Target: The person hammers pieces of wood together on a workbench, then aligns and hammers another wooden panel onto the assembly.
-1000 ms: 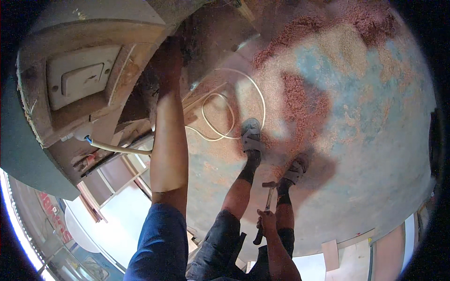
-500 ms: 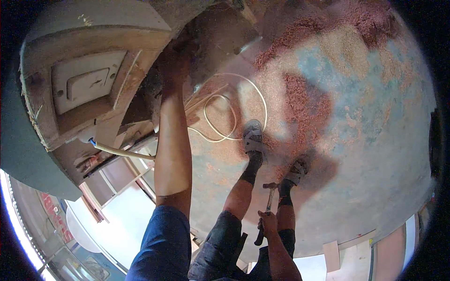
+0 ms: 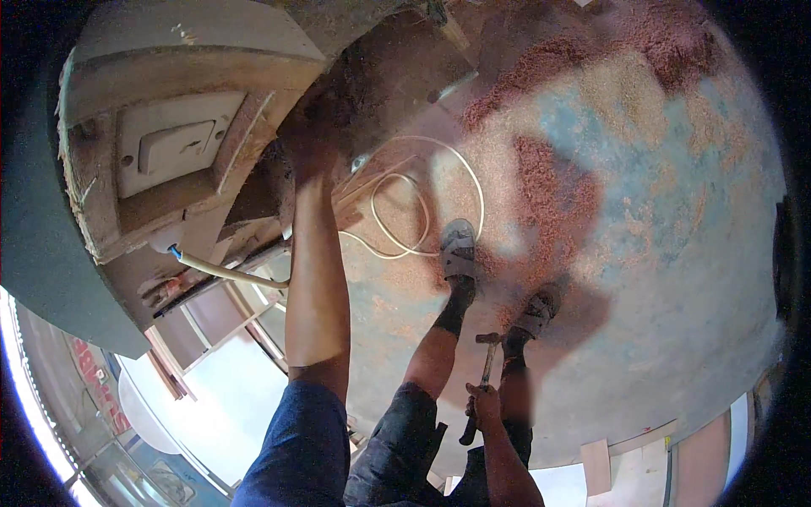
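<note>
My right hand (image 3: 484,404) is closed around the handle of a hammer (image 3: 488,363), low in front of my legs, with the dark metal head up. My left arm stretches forward beside a wooden bench (image 3: 182,76). The left hand (image 3: 319,139) reaches into deep shadow at the bench's underside, where its fingers blend into the dark. Whether it holds anything there cannot be made out. A pale panel (image 3: 173,148) with a recessed shape and round holes sits in the bench's wooden frame, left of that hand.
A cream cable (image 3: 481,198) loops over the floor by my sandalled feet (image 3: 459,249), and a similar cable (image 3: 224,272) runs from a blue-ended fitting under the bench. Reddish sawdust (image 3: 549,182) is heaped ahead. Boards (image 3: 597,465) stand at the lower right.
The bench and its panel sit slightly farther right in the picture, as the view has shifted a little. Both hands keep nearly the same position, with the hammer still in the right.
</note>
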A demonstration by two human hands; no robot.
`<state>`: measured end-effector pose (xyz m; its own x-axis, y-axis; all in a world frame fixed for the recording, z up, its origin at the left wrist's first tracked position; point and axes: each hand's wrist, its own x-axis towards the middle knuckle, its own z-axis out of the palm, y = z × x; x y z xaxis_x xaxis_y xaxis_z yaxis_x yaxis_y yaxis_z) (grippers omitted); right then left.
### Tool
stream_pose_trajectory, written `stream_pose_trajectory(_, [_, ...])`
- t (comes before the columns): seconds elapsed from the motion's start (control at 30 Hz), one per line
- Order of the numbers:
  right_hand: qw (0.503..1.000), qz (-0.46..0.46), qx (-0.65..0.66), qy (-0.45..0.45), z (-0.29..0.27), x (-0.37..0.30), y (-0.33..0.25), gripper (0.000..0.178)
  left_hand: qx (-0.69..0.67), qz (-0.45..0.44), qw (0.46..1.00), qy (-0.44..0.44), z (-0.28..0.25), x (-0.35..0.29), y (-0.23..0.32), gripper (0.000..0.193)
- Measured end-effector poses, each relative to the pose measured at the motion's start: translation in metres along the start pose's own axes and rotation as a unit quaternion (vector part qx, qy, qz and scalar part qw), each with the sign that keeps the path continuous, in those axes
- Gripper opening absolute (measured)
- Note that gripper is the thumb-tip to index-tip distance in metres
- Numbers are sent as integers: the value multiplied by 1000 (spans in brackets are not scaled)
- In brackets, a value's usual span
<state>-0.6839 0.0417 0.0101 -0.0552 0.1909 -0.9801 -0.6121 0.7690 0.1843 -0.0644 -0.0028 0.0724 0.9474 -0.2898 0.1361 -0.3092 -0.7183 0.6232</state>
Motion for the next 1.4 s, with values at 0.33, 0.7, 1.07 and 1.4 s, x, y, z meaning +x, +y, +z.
stream_pose_trajectory(0.33, [999, 5, -34, 0, 7, -10, -15, 28, 151, -44, 986, -49, 34, 35, -32, 67])
stream_pose_trajectory(0.7, [1000, -7, -12, -7, 5, -9, -11, 30, 365, 78, 927, 32, -9, 14, -64, 45])
stream_pose_trajectory(1.07, [999, -28, -26, -19, -3, 1, -2, 31, 281, 57, 952, 104, -12, 7, -80, 46])
stream_pose_trajectory(1.4, [998, -28, -47, -14, -3, -3, -26, 32, 155, 185, 970, -2, 9, -27, -14, 35])
